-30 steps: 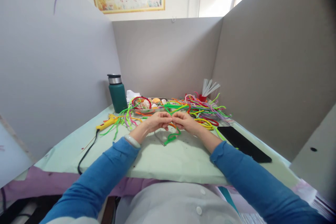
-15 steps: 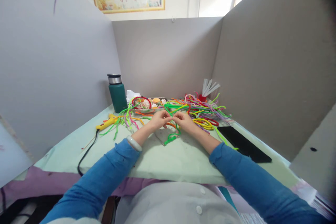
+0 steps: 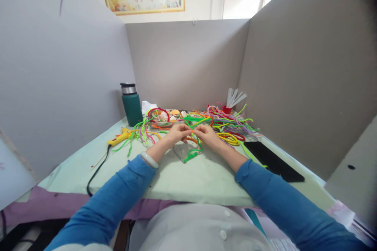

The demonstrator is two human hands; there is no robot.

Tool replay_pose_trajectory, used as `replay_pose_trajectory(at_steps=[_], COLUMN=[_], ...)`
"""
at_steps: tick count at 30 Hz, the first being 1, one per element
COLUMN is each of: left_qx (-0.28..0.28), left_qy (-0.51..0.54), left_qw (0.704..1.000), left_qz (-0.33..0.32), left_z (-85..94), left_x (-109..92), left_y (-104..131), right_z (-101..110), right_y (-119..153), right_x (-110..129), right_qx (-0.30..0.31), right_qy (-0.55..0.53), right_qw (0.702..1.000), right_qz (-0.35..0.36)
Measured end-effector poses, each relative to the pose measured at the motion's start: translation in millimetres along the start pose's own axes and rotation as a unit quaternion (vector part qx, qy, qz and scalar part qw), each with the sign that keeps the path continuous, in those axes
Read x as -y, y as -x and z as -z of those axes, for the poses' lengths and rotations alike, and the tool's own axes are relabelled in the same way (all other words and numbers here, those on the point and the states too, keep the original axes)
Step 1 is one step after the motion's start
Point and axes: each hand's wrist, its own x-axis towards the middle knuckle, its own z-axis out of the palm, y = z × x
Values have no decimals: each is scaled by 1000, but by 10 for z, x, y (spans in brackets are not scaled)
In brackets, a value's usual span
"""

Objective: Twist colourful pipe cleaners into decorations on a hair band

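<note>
My left hand (image 3: 179, 133) and my right hand (image 3: 205, 133) meet fingertip to fingertip above the middle of the table. Both are closed in a pinch on something small at their tips, too small to make out, with a bit of orange showing between them. Just below the hands a green fuzzy stem piece (image 3: 191, 155) lies bent and coiled on the cloth. Behind my fingers are straight green stems (image 3: 197, 119). Yellow looped stems (image 3: 228, 138) rest to the right of my right hand.
A green bottle (image 3: 132, 108) and a yellow glue gun (image 3: 120, 137) with a black cord are at the left. Behind are a tray (image 3: 165, 124) of small decorations and a red cup (image 3: 227, 110) of white sticks. A black flat object (image 3: 272, 160) lies right. Grey partitions surround the table (image 3: 194, 184).
Both hands stay almost in place, with slight finger movement. A bit of orange now shows between the fingertips.
</note>
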Motion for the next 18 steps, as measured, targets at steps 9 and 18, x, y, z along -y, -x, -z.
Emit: replay_pose_trajectory(at_steps=[9,18], left_qx=[-40,-48], left_qy=[-77,-215], left_qw=[996,975], left_qz=[-2,-33], left_z=[-37,-27], left_x=[-3,34], left_y=[-17,-34], right_z=[-11,-21], right_y=[-5,-28], right_x=[-25,-57], right_qx=[7,-3], right_qy=[15,9], right_qw=[1000,1000], right_qz=[14,10])
